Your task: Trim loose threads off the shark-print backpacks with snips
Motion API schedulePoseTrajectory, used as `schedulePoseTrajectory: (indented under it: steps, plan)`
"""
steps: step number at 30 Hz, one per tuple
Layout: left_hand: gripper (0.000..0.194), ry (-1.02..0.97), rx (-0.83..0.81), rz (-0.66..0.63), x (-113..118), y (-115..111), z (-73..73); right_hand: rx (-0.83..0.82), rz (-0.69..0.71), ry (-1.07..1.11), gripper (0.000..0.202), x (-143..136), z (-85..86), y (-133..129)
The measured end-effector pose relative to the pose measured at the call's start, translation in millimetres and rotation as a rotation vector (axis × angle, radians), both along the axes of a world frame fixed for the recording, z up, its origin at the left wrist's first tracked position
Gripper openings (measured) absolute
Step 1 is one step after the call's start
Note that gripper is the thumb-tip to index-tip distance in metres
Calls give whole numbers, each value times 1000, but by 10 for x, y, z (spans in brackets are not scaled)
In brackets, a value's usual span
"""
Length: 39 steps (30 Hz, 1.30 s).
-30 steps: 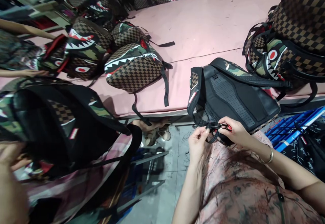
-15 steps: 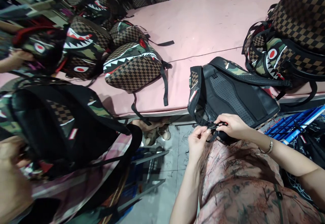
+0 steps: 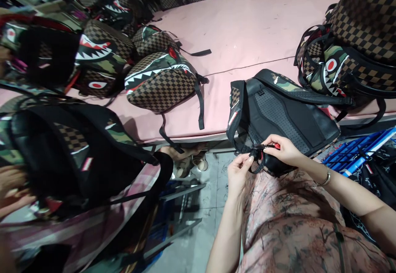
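Where the pink-covered table (image 3: 241, 29) reaches its near edge, backpacks crowd both sides of the work. To the right, a stack of brown-and-black checkered backpacks (image 3: 365, 21) with camouflage panels and a shark eye stands close against the far right side, its loose black straps drooping by the edge. To the left, well apart, lies a checkered backpack with a white-toothed shark mouth (image 3: 163, 83), its straps trailing over the edge. Farther left are more shark-face backpacks (image 3: 95, 58), and near left a big black-backed backpack (image 3: 93, 141) lies over a pink plaid cloth (image 3: 136, 194), with a co-worker's hand (image 3: 12, 180) at its left. Blue metal bars (image 3: 355, 153) sit near right, below the table edge.

Between these, the black padded backpack with a grey perforated back strip (image 3: 309, 120) lies at the table's near edge, partly over the lap, back panel up. Its long axis slants from far left to near right, and a camouflage-trimmed shoulder strap runs along its far side.

The left hand (image 3: 239, 170), forearm rising from below, pinches dark webbing (image 3: 254, 154) between thumb and fingers. The right hand (image 3: 286, 151), its forearm coming in from the right with a silver bracelet (image 3: 328, 177) at the wrist, grips a small black-and-red item (image 3: 276, 145), mostly hidden by the fingers.
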<state>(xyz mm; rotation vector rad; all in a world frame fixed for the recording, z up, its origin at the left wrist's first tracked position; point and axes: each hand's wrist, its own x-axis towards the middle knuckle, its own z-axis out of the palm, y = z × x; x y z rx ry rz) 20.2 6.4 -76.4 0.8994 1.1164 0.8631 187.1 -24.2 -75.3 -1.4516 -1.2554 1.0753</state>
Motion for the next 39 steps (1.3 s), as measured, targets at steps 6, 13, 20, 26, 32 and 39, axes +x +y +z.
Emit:
schedulePoseTrajectory:
  steps: [6,13,20,26,32,39]
  plan:
    - [31,-143,-198,107,46,22,-3,16,-100,-23,33,-189,-85,-9]
    - [33,-161,-192,118,61,2,-21,80,-105,-295,10,-368,-86,116]
    - [44,-231,-274,192,92,16,-2,-35,-84,-189,18,-331,-160,155]
    - [42,-327,-466,149,45,91,-16,196,-189,-515,22,-257,-150,-83]
    - [36,-354,-506,156,59,82,27,369,-79,-853,23,-204,-147,-224]
    - [35,-357,-507,154,60,72,26,351,-16,-802,22,-196,-152,-183]
